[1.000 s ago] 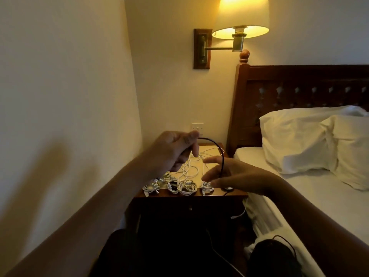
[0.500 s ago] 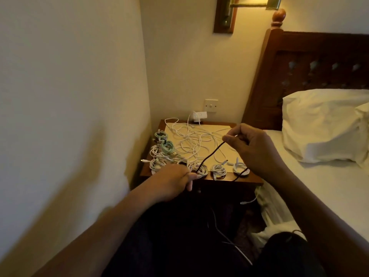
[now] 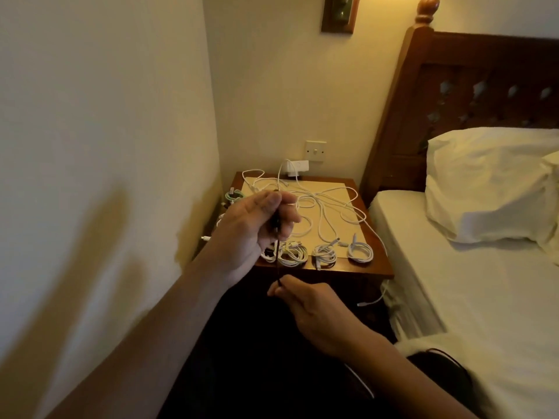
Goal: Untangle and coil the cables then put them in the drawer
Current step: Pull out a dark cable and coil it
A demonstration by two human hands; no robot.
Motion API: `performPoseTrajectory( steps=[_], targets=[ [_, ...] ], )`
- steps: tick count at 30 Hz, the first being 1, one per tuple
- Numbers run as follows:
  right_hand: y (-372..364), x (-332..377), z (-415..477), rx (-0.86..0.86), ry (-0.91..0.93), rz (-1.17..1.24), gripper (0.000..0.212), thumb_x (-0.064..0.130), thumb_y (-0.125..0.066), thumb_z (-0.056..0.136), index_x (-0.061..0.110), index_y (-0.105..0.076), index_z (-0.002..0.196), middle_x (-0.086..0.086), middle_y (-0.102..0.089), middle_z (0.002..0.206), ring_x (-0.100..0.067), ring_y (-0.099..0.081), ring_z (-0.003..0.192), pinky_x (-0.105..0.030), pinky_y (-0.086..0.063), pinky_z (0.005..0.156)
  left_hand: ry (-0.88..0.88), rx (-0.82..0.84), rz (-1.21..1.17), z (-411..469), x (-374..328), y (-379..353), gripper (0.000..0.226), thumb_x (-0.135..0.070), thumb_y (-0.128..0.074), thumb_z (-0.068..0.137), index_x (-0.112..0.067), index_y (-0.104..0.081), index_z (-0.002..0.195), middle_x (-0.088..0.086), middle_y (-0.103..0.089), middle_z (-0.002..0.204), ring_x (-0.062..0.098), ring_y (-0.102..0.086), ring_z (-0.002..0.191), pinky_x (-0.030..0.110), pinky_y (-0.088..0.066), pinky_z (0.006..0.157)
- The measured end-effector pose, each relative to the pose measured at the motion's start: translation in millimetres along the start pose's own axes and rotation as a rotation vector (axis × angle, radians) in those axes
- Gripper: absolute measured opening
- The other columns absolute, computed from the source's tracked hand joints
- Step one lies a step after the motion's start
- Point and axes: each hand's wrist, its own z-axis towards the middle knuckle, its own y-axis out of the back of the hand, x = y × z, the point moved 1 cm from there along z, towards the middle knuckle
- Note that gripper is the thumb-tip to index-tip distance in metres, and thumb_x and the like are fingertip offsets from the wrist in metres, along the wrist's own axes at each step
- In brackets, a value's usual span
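Note:
A thin black cable [image 3: 277, 261] runs straight down between my two hands. My left hand [image 3: 257, 228] grips its upper end above the front left of the wooden nightstand [image 3: 375, 264]. My right hand [image 3: 311, 309] pinches the cable lower down, in front of the nightstand's front edge. Loose white cables [image 3: 320, 207] lie tangled on a pale mat on the nightstand. Several coiled white cables [image 3: 325, 255] sit in a row along its front edge, and greenish coils [image 3: 233, 196] lie at its left side. The drawer is lost in the dark front.
A wall stands close on the left. The bed [image 3: 484, 297] with white sheets and a pillow [image 3: 490, 182] is right of the nightstand, under a dark wooden headboard [image 3: 472, 86]. A wall switch [image 3: 315, 151] and a white plug [image 3: 298, 168] sit behind the nightstand. A white cable end [image 3: 370, 302] hangs beside it.
The hands swapped heights: my left hand rose over the nightstand with the black cable's end, and my right hand dropped below its front edge, pulling the cable vertical. The view tilted further down.

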Motion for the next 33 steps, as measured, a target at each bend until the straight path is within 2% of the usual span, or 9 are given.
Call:
performPoseTrajectory(
  steps=[4, 7, 11, 14, 19, 22, 26, 29, 33],
  targets=[
    [15.9, 42.6, -16.1, 0.047, 0.043, -0.083, 0.019, 0.039, -0.044, 0.108, 0.031, -0.061, 0.114, 0.010, -0.067, 0.091, -0.006, -0.063, 0.077, -0.024, -0.050, 0.067, 0.045, -0.046, 0.404, 1.5, 22.2, 20.1, 0.025, -0.017, -0.046, 0.108, -0.005, -0.064, 0.119, 0.011, -0.077, 0.103, 0.023, -0.074, 0.090, 0.028, -0.059, 0.080],
    [49.0, 62.6, -19.4, -0.061, 0.058, -0.107, 0.016, 0.040, -0.052, 0.105, 0.034, -0.067, 0.102, 0.015, -0.065, 0.080, -0.001, -0.061, 0.075, -0.017, -0.043, 0.060, 0.121, 0.119, 0.723, -10.3, 37.8, 27.3, 0.025, -0.020, -0.047, 0.108, -0.014, -0.071, 0.109, 0.006, -0.075, 0.090, 0.022, -0.070, 0.078, 0.023, -0.055, 0.075],
    [92.1, 34.6, 1.7, -0.236, -0.003, -0.066, 0.012, 0.039, -0.063, 0.099, 0.036, -0.074, 0.101, 0.025, -0.066, 0.078, 0.011, -0.062, 0.079, -0.009, -0.043, 0.060, 0.317, 0.243, 0.336, -36.4, 48.3, 28.4, 0.038, -0.034, -0.043, 0.108, -0.010, -0.073, 0.106, 0.008, -0.058, 0.067, 0.019, -0.046, 0.058, 0.027, -0.038, 0.058],
    [79.4, -4.5, 12.7, -0.243, -0.069, 0.048, 0.015, 0.039, -0.058, 0.101, 0.037, -0.073, 0.100, 0.022, -0.070, 0.087, 0.006, -0.063, 0.087, -0.017, -0.045, 0.072, 0.297, 0.243, 0.104, -45.8, 35.6, 23.2, 0.040, -0.034, -0.043, 0.103, -0.006, -0.070, 0.100, 0.004, -0.042, 0.061, 0.015, -0.034, 0.055, 0.026, -0.029, 0.056],
    [7.5, -18.5, -2.3, -0.129, -0.175, 0.188, 0.024, 0.038, -0.046, 0.107, 0.034, -0.068, 0.098, 0.004, -0.066, 0.081, -0.001, -0.055, 0.062, -0.026, -0.045, 0.061, 0.150, 0.043, -0.163, -18.7, 12.9, 13.9, 0.034, -0.025, -0.047, 0.102, 0.001, -0.067, 0.108, 0.005, -0.053, 0.064, 0.017, -0.052, 0.058, 0.025, -0.045, 0.057],
    [-19.2, 16.2, -13.5, 0.028, -0.165, 0.097, 0.024, 0.041, -0.043, 0.109, 0.031, -0.064, 0.101, 0.000, -0.067, 0.084, -0.005, -0.056, 0.059, -0.023, -0.044, 0.056, 0.091, -0.031, 0.281, -10.6, 34.1, 5.9, 0.028, -0.020, -0.048, 0.107, -0.002, -0.064, 0.121, 0.011, -0.070, 0.080, 0.023, -0.070, 0.077, 0.032, -0.059, 0.079],
    [11.9, 42.1, -19.9, 0.015, -0.113, -0.099, 0.021, 0.040, -0.049, 0.106, 0.032, -0.065, 0.096, 0.007, -0.067, 0.084, -0.008, -0.062, 0.072, -0.025, -0.048, 0.064, 0.131, 0.112, 0.759, -11.5, 50.1, 16.9, 0.025, -0.020, -0.047, 0.109, -0.007, -0.069, 0.111, 0.008, -0.074, 0.083, 0.026, -0.070, 0.078, 0.028, -0.056, 0.076],
    [57.3, 34.1, -17.8, -0.133, -0.061, -0.175, 0.023, 0.046, -0.059, 0.100, 0.035, -0.069, 0.082, 0.009, -0.067, 0.073, -0.006, -0.061, 0.071, -0.021, -0.044, 0.058, 0.288, 0.323, 0.661, -32.5, 54.3, 27.2, 0.035, -0.025, -0.041, 0.111, -0.011, -0.072, 0.100, 0.005, -0.064, 0.068, 0.022, -0.058, 0.061, 0.027, -0.048, 0.065],
    [92.2, -15.1, -5.7, -0.190, -0.095, -0.070, 0.029, 0.057, -0.060, 0.090, 0.034, -0.077, 0.093, 0.009, -0.074, 0.084, -0.008, -0.067, 0.080, -0.035, -0.055, 0.073, 0.390, 0.290, 0.290, -65.9, 55.6, 40.7, 0.047, -0.040, -0.044, 0.107, -0.003, -0.072, 0.104, 0.007, -0.041, 0.059, 0.016, -0.035, 0.054, 0.027, -0.032, 0.056]
  ],
)
